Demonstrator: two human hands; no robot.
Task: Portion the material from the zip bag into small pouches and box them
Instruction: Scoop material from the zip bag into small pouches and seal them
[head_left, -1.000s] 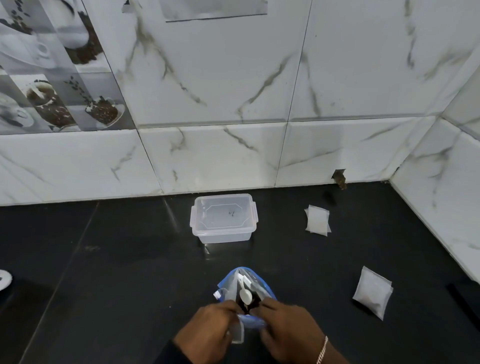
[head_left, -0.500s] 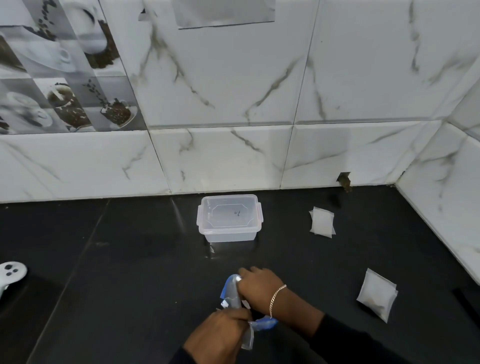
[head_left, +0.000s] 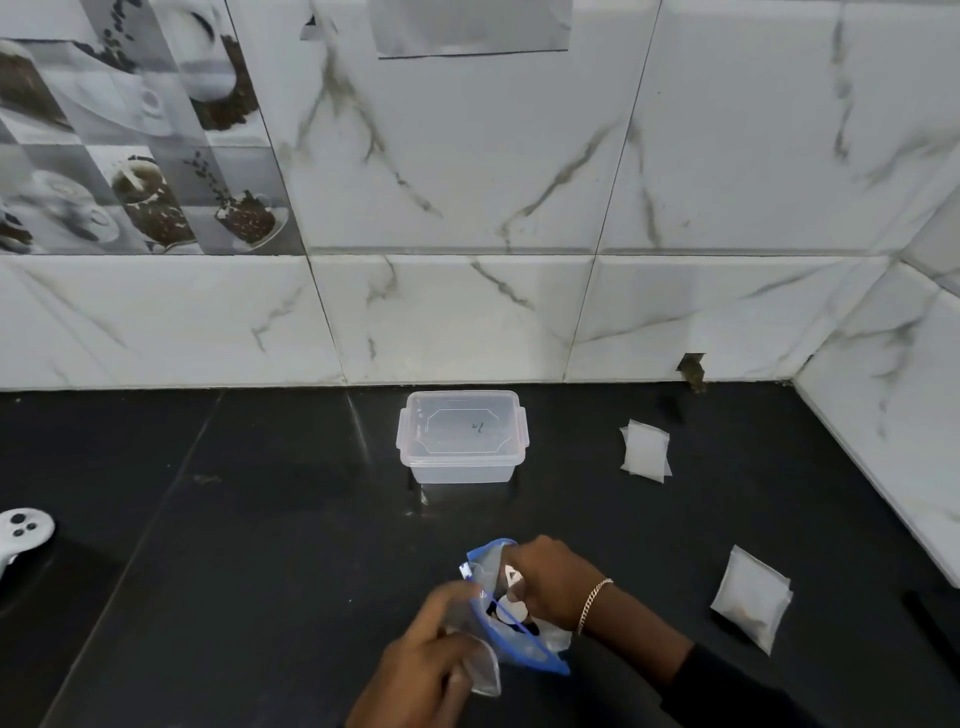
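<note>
A clear zip bag (head_left: 511, 631) with a blue zip edge sits on the black counter near the front. My left hand (head_left: 423, 654) grips the bag's near side together with a small clear pouch (head_left: 480, 670). Inside the bag's mouth, my right hand (head_left: 550, 582) is closed around a white spoon (head_left: 511, 592). A clear plastic box (head_left: 462, 436) with its lid on stands behind the bag, near the wall. Two white pouches lie to the right, a far pouch (head_left: 644, 451) and a near pouch (head_left: 750, 597).
The black counter (head_left: 260, 545) meets marble wall tiles at the back and on the right. A white controller (head_left: 21, 530) lies at the left edge. A dark object (head_left: 930, 610) shows at the right edge.
My right hand has gone from the bag's rim into its mouth and taken the spoon. My left hand shifted along the near side, still holding bag and pouch.
</note>
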